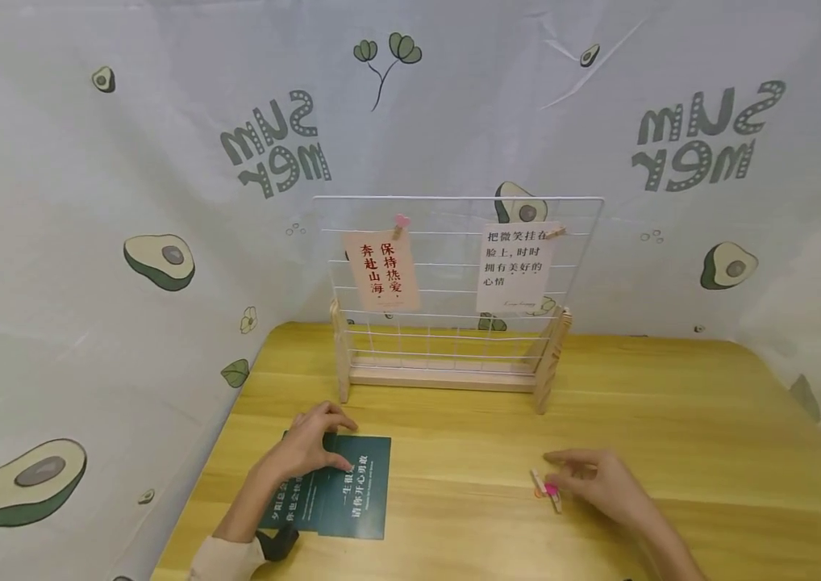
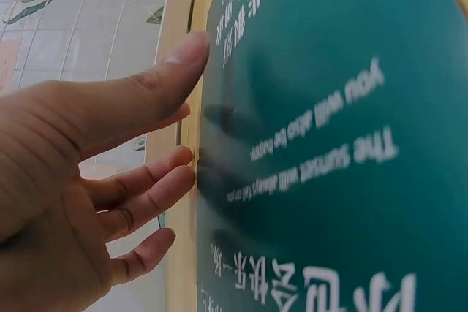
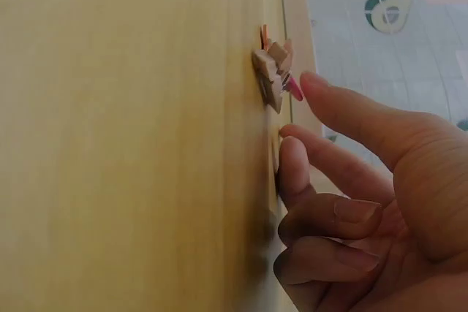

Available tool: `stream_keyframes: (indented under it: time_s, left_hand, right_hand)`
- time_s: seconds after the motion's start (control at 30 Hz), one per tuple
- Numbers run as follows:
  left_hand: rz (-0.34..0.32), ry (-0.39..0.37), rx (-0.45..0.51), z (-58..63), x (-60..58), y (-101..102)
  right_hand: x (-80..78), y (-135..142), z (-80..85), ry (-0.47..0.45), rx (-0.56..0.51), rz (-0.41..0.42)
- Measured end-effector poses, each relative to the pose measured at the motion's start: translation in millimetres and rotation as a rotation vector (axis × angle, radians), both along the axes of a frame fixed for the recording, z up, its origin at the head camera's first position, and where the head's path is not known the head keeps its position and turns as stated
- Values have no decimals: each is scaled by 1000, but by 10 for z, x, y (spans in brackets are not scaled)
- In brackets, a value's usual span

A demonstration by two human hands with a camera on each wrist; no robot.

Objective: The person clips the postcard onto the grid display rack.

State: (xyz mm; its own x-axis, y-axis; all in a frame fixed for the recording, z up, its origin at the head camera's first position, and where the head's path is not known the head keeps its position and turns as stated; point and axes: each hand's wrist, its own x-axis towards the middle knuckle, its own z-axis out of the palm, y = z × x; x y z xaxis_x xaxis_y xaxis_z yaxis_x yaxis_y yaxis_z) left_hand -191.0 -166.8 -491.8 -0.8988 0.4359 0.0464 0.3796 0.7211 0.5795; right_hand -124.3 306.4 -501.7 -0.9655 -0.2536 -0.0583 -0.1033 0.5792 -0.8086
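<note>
Closest to me, bottom of the head feed: pale sleeve (image 1: 225, 562), black strap piece (image 1: 280, 543) at the wrist. Left hand (image 1: 306, 444) sits over two dark green cards, thumb and fingers spread wide, pinching nothing that I can see; can't tell whether the fingertips touch. Left green card (image 1: 306, 510) is partly under the hand and forearm, right green card (image 1: 372, 494) right up against it, both flat on the wood-grain table (image 1: 454, 476), white lettering; my left wrist view reads "you will also be happy".

Right hand (image 1: 594, 482): narrow gap between thumb and index, other fingers curled, nothing in the grip. Just beside its thumb I get a small cluster of wooden pegs (image 3: 268, 67) on the table, one with a bright pink piece, an orange bit next to it.

Further back, white wire grid (image 1: 457, 198) upright in a wooden stand (image 1: 443, 377). On it I log a pink card (image 1: 389, 292) with red characters, tilted, under a pink-heart peg (image 1: 401, 222), and a white card (image 1: 512, 292) under a plain-looking peg (image 1: 556, 231). Behind everything, avocado-print cloth (image 1: 454, 121).
</note>
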Motion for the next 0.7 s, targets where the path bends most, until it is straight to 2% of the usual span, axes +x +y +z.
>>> stream_keyframes:
  time_s: [0.17, 0.27, 0.37, 0.53, 0.7]
  left_hand:
    - [2, -8, -38, -1, -32, -24]
    - [-2, -18, -48, -3, -38, -29]
    - [-11, -20, -52, -2, -31, -25]
    - [-33, 20, -51, -21, -22, -5]
    - [-50, 23, -45, -78, -84, 70]
  right_hand:
    - [15, -15, -26, -19, -14, -41]
    - [25, -22, -20, -9, 6, -27]
    - [42, -13, -16, 4, 16, 16]
    - [57, 28, -34, 27, -11, 93]
    - [70, 83, -66, 24, -42, 130]
